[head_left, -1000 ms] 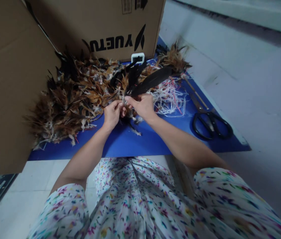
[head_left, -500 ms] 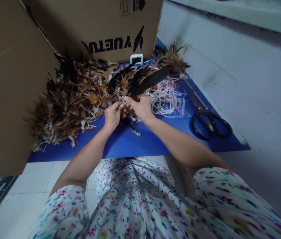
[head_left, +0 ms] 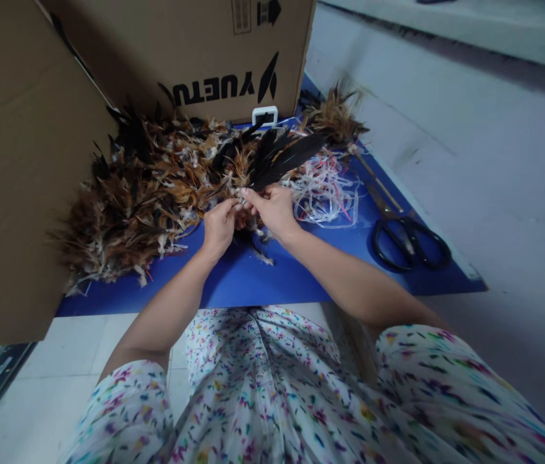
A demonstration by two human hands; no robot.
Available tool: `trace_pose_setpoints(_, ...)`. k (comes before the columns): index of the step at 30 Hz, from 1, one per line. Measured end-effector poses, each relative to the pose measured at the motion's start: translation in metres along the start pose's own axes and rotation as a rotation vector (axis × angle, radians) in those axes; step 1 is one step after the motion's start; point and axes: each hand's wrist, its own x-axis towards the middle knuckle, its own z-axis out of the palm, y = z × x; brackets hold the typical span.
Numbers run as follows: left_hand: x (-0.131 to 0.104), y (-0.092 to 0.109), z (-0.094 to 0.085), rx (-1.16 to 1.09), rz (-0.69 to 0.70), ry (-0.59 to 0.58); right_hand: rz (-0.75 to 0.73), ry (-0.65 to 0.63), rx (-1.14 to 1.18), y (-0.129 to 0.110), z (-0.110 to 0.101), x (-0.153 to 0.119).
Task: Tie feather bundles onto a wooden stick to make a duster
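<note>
My right hand point(head_left: 276, 209) is closed in a pinch on the pale quill ends of some long black feathers point(head_left: 285, 154), whose tips fan up and to the right. Close against it, my left hand point(head_left: 220, 225) is also closed, its fingertips at the same quill ends; whether it grips the feathers or something thinner is too small to make out. A big heap of brown and black feathers point(head_left: 156, 180) lies to the left of and behind my hands. A few loose tufts point(head_left: 263, 256) lie under my hands on the blue board.
A blue tabletop point(head_left: 263, 287) carries everything. Right of my hands lies a tangle of white and pink plastic strips point(head_left: 325, 193). Black-handled scissors point(head_left: 410, 243) and a thin stick point(head_left: 379, 177) lie farther right. Cardboard boxes point(head_left: 122, 58) stand behind and left, with a small white device point(head_left: 265, 116) near them.
The black feathers have turned slightly and now spread into a wider fan. Both hands stay in nearly the same place, fingertips still together.
</note>
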Motion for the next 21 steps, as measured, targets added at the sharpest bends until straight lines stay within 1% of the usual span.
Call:
trace_pose_setpoints(3, 0.000, -0.002, 0.000, 0.045, 0.053, 0.006, 0.000, -0.003, 0.021, 0.001, 0.001, 0.000)
trace_pose_setpoints(9, -0.001, 0.000, -0.001, 0.100, 0.076, 0.014, 0.001, -0.004, 0.039, 0.004, 0.002, 0.001)
trace_pose_setpoints(13, -0.001, 0.002, -0.002, 0.094, 0.053, -0.007, -0.025, -0.014, 0.001, 0.005, 0.000, 0.003)
trace_pose_setpoints(17, -0.001, 0.004, -0.004, 0.091, 0.032, -0.019, -0.041, 0.000, -0.097, 0.006, -0.005, 0.005)
trace_pose_setpoints(21, -0.001, 0.008, -0.005, 0.009, -0.020, -0.049, -0.035, -0.033, -0.138, 0.005, -0.009, 0.007)
